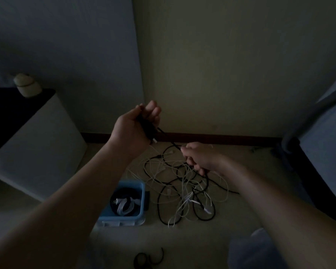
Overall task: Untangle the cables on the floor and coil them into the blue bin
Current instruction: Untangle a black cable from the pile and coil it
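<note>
My left hand (136, 127) is raised above the floor, closed around a small coil of black cable (148, 127). A taut strand of that black cable runs down and right to my right hand (199, 158), which grips it just above the pile. Under my right hand lies a tangle of black and white cables (184, 189) spread over the floor. The blue bin (142, 188) stands left of the tangle and holds a coiled white cable (124, 206) on top of a dark one.
A short black cable piece (149, 258) lies on the floor near the bottom edge. A white cabinet (37, 144) stands at the left, with a pale object on its dark top. A bed frame (318, 167) borders the right. Wall and skirting lie behind.
</note>
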`<move>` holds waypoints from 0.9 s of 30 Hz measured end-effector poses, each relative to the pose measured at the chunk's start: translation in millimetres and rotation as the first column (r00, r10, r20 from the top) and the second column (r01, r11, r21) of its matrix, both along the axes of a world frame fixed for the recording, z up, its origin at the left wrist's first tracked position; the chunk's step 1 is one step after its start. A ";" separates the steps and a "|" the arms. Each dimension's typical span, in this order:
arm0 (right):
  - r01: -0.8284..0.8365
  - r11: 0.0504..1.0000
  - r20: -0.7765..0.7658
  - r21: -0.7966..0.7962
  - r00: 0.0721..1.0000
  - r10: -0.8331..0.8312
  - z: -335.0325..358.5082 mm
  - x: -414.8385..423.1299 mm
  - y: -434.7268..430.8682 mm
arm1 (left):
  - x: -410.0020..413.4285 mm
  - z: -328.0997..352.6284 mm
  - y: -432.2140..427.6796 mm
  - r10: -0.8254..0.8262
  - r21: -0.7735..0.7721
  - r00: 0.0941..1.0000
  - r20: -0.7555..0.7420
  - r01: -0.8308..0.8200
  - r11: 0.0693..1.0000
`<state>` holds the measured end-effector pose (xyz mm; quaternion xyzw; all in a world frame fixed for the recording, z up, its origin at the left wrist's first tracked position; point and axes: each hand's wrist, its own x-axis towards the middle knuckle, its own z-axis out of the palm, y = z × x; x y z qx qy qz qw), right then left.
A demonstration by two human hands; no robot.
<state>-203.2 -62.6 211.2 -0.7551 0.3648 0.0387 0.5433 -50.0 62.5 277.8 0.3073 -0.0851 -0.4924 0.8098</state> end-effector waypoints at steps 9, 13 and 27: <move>-0.114 0.984 0.276 -0.140 0.949 0.150 19.6 1.4 12.7 | 2.9 -13.8 -6.0 0.061 0.160 0.917 0.394 -0.134 0.978; -0.169 0.947 0.274 -0.272 0.930 0.245 34.7 3.0 20.1 | -10.5 -27.8 -9.1 -0.048 0.258 0.701 0.712 -0.198 0.946; 0.162 0.886 0.493 -0.434 0.866 0.083 40.7 -9.7 1.1 | -17.3 -20.2 -2.1 -0.671 0.579 0.508 0.540 0.354 0.734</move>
